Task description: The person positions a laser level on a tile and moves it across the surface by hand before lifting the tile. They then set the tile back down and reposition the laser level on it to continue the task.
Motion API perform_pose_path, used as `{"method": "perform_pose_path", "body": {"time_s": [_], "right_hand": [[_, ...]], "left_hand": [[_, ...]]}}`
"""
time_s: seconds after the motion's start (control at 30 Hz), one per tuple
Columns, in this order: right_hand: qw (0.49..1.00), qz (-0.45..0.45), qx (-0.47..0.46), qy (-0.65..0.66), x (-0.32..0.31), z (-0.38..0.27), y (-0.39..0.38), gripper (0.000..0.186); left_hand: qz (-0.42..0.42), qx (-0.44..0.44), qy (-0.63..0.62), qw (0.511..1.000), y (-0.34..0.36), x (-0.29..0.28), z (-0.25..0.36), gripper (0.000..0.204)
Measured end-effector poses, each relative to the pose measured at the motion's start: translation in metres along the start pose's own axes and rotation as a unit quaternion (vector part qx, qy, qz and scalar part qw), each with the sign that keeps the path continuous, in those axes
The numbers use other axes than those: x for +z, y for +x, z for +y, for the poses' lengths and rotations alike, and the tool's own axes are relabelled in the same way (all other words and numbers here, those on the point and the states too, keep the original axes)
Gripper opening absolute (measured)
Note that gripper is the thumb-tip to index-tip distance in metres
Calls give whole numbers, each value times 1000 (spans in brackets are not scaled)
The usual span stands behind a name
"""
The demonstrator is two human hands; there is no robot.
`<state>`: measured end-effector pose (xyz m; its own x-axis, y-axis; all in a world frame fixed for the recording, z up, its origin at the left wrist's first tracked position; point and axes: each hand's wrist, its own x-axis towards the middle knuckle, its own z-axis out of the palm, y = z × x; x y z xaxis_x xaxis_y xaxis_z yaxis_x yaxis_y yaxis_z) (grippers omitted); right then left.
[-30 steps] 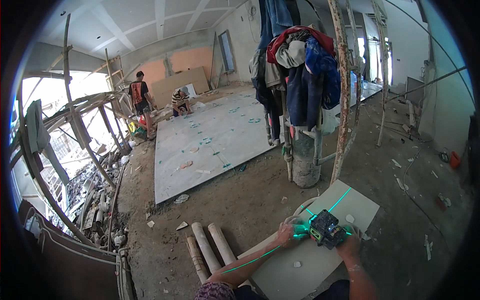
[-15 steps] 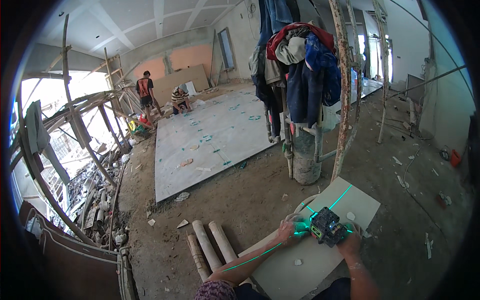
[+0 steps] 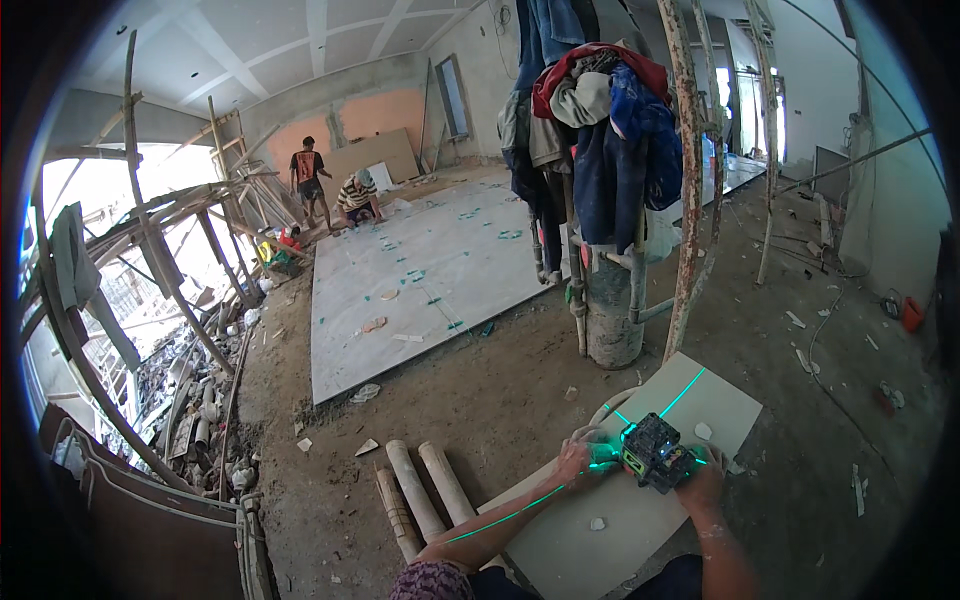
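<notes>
A small dark laser level (image 3: pixel 655 452) with green trim sits on a pale floor tile (image 3: pixel 640 520) and throws green lines across the tile and my arm. My left hand (image 3: pixel 582 458) grips its left side. My right hand (image 3: pixel 700 470) holds its right side. Both forearms come in from the lower edge.
Three pale pipes (image 3: pixel 420 490) lie left of the tile on bare dirt. A post hung with clothes (image 3: pixel 590 120) stands in a bucket (image 3: pixel 612 320) just beyond. A laid tile floor (image 3: pixel 420 270) stretches to the back, where two people (image 3: pixel 330 185) work. Scaffold poles and rubble fill the left.
The view has shifted slightly. My hands stay on the laser level at the same spot on the tile. The standing person at the back has shifted a little.
</notes>
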<state>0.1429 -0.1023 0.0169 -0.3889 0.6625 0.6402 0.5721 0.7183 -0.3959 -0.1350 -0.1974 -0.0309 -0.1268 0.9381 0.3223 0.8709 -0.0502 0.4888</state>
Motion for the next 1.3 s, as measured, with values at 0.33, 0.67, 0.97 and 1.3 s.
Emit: {"method": "perform_pose_path", "body": {"time_s": [0.33,0.67,0.97,1.3], "right_hand": [[999,-25,35,34,-2,-4,4,25],[1000,12,-13,18,-4,-4,2,28],[1000,12,17,9,8,6,-4,25],[1000,-7,27,-11,16,16,-6,27]], "left_hand": [[-22,-9,-19,1000,4,-8,4,32],[-5,3,-9,1000,2,13,-19,32],[-9,23,-4,1000,8,18,-29,32],[-16,-3,-1,1000,12,29,-39,43]]}}
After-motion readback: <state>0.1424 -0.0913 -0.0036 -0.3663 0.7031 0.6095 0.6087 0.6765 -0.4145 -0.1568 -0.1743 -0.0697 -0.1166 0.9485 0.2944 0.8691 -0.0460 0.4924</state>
